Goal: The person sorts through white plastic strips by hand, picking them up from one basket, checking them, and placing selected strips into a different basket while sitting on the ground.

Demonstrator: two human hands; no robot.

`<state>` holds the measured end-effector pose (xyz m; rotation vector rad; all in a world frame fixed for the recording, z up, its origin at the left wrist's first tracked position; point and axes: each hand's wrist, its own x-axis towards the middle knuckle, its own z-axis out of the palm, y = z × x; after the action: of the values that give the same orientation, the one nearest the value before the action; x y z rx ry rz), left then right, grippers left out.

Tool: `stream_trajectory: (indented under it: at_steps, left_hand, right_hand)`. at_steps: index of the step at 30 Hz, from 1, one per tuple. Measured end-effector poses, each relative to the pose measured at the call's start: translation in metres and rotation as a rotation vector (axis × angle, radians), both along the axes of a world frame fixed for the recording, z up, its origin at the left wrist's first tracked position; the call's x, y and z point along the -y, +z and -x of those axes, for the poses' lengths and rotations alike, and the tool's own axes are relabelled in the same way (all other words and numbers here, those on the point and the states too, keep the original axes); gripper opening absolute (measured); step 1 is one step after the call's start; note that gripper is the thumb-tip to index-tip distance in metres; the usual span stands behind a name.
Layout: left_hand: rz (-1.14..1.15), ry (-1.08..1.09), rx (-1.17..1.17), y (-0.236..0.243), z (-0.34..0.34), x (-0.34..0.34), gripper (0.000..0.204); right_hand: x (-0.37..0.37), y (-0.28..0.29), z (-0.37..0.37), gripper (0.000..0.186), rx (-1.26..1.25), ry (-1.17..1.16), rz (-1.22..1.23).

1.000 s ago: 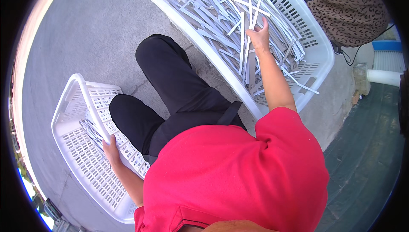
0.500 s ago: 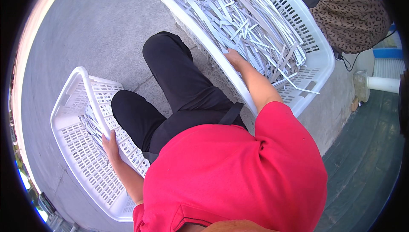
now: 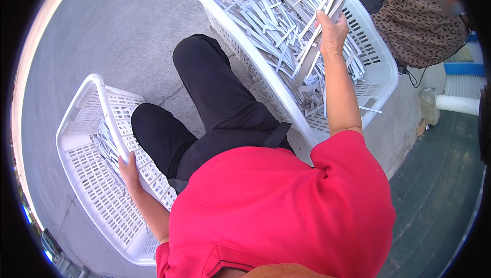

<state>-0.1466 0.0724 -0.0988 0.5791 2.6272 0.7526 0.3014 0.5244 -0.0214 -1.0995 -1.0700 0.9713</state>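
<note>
My right hand (image 3: 333, 35) is closed round a bundle of long, flat grey-white strips (image 3: 308, 66), raised at a slant above the large white basket (image 3: 302, 119). Below it, many loose strips (image 3: 268, 22) lie criss-cross in that basket. On the left, my left hand (image 3: 130, 171) grips the near side rim of a second white plastic basket (image 3: 105, 99), fingers curled over the edge. A smaller pile of similar strips (image 3: 106, 145) lies inside this one. What the strips are made of I cannot tell.
My legs in black trousers (image 3: 204, 84) are between the two baskets, over grey concrete ground (image 3: 128, 22). At the upper right is another person in a leopard-print top (image 3: 422, 27). A white pipe (image 3: 458, 104) and a dark green surface (image 3: 434, 176) lie to the right.
My right hand has come up out of the large basket, bringing a bundle of strips away from the pile. My left hand stays on the left basket's rim.
</note>
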Motion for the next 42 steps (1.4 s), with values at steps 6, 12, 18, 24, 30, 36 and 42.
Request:
stream_trajectory:
  at_steps: [6, 12, 18, 24, 30, 36, 42]
  left_hand:
    - [-0.010, 0.024, 0.031, 0.007, -0.006, -0.002, 0.051]
    - [0.000, 0.032, -0.031, 0.007, -0.009, -0.005, 0.053]
    - [0.044, 0.005, -0.072, 0.016, -0.015, -0.012, 0.053]
    - [0.023, 0.026, -0.049, 0.014, -0.015, -0.010, 0.051]
    - [-0.014, 0.012, -0.015, 0.015, -0.015, -0.010, 0.055]
    - [-0.018, 0.022, -0.025, 0.017, -0.017, -0.011, 0.053]
    - [-0.009, 0.047, -0.015, 0.016, -0.016, -0.012, 0.054]
  right_hand:
    - [-0.002, 0.053, -0.005, 0.033, -0.180, -0.009, -0.330]
    - [-0.008, 0.027, -0.004, 0.041, -0.124, -0.020, -0.243]
    - [-0.010, -0.071, -0.004, 0.055, -0.149, -0.094, 0.029]
    - [-0.015, -0.100, -0.004, 0.067, -0.114, -0.165, 0.071]
    - [-0.022, -0.127, -0.003, 0.075, -0.075, -0.075, 0.061]
    - [-0.029, -0.117, 0.007, 0.053, -0.186, -0.163, 0.115]
    - [-0.040, -0.104, 0.015, 0.036, -0.268, -0.211, 0.121]
